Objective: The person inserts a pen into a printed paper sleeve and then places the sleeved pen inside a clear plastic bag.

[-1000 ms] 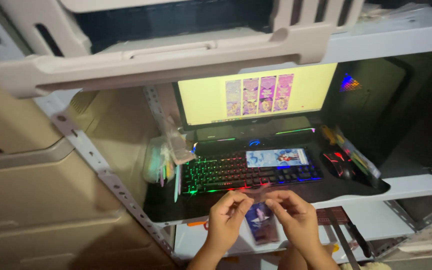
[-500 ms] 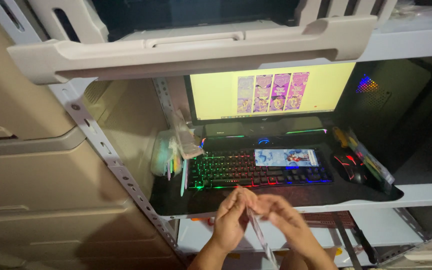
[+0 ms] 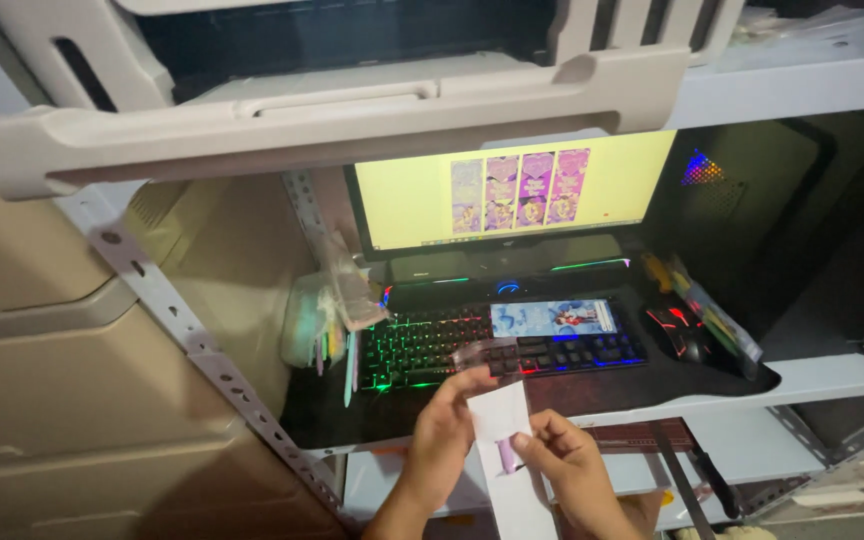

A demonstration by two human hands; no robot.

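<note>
Both hands, the left hand [image 3: 447, 440] and right hand [image 3: 572, 475], are pinching an upright white paper strip [image 3: 507, 455] between them, its long axis running toward the person.

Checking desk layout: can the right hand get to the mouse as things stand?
Probably yes: the mouse sits uncovered on the shelf right of the keyboard, but the right hand currently holds a white strip.

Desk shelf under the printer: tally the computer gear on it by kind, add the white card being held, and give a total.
Monitor, screen lit yellow: 1
Backlit keyboard: 1
Mouse, red glow: 1
White card, pinched between left hand and right hand: 1
Total: 4
</note>
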